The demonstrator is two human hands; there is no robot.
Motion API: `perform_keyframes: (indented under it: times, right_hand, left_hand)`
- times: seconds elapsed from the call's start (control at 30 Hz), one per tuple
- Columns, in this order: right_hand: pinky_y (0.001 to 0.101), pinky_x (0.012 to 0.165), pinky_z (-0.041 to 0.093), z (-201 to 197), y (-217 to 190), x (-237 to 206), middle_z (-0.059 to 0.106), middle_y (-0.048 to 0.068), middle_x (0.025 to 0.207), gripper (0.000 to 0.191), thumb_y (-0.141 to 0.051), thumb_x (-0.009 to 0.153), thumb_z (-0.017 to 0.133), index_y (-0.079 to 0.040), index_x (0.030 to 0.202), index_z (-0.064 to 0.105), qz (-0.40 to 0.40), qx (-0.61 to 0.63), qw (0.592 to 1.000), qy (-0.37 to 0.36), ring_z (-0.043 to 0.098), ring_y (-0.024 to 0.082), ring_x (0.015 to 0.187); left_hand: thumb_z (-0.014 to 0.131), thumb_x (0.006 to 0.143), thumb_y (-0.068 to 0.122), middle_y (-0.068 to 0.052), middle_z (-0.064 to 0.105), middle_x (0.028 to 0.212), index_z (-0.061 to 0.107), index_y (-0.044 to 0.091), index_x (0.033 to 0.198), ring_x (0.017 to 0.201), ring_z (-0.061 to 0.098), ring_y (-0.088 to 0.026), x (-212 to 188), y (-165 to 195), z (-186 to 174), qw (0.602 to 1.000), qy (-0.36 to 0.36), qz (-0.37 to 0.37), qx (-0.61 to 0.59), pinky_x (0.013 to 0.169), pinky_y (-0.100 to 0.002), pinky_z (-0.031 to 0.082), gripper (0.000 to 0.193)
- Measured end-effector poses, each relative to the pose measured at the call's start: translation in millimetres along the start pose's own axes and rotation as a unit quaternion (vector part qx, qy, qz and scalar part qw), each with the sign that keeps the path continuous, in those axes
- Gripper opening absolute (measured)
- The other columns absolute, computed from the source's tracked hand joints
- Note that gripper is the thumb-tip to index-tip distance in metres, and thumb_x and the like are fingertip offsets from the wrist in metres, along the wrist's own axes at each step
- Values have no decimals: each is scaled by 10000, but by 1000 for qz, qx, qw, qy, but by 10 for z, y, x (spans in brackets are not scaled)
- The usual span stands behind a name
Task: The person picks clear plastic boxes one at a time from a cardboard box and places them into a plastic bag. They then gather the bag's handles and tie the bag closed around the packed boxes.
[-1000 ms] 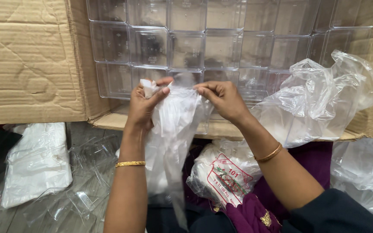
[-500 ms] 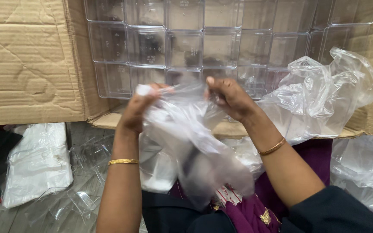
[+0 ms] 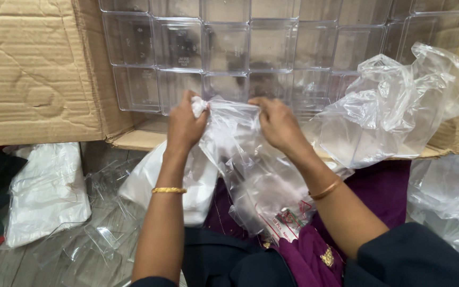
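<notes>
Both hands pinched tight on the top edge of a clear plastic bag (image 3: 261, 175): left hand (image 3: 184, 127) and right hand (image 3: 277, 125) side by side, bag hanging straight below, clear boxes (image 3: 229, 48) just behind.

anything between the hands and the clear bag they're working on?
No. The left hand and right hand both pinch the top edge of the clear plastic bag directly; nothing visible sits between either grip and it.

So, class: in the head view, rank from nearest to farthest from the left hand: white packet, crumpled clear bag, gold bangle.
From the left hand:
1. Gold bangle, on its own wrist.
2. White packet, lower left.
3. Crumpled clear bag, far right.
</notes>
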State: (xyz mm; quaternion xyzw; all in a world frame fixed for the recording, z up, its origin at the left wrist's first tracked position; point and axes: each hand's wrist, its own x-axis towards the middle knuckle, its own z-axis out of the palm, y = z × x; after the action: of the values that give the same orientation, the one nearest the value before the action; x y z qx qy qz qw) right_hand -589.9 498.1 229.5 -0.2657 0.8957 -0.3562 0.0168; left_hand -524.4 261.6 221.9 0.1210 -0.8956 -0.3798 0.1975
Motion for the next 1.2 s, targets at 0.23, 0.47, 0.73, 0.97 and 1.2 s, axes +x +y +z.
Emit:
perform_keyframes:
  times: [0.23,0.47,0.73,0.97,1.2]
  right_hand:
    - [369,919,556,-14,-105,-87,723,116,1198,369,-43,1002,491,-121,1316,669,-68,82,986,128,706,229,1046]
    - [236,774,501,-81,-14,980,639,-31,931,112,-114,1077,553,-44,1080,640,-22,468,879,88,565,77,847]
    - [267,655,474,139,251,1399,646,-20,814,250,-271,1039,572,-41,1035,670,10,224,968,115,539,71,733]
    - [306,682,472,-5,222,1369,662,24,814,301,-278,1078,530,-23,1024,681,35,164,985,46,586,115,741]
    - [311,750,542,-182,25,1172,695,66,995,253,-235,1054,605,-14,1153,679,-76,484,867,98,633,146,845]
  left_hand:
    - [576,997,207,-47,705,939,720,91,1213,803,604,-128,25,-199,186,961,-63,-49,-264,699,-301,481,284]
    - [624,1077,191,43,593,829,726,-10,1031,718,474,-56,685,-338,232,856,13,16,-517,624,-243,375,230]
    - [584,1005,257,21,689,891,673,49,1087,761,627,-63,982,-529,615,869,67,-74,-485,674,-264,526,241]
    - [571,991,262,-6,681,871,673,60,1059,777,636,-118,903,-378,548,895,82,-159,-409,660,-292,529,237]
    - [628,996,365,8,710,850,718,72,1007,737,646,-91,657,-46,300,871,61,-70,-483,629,-263,521,307]
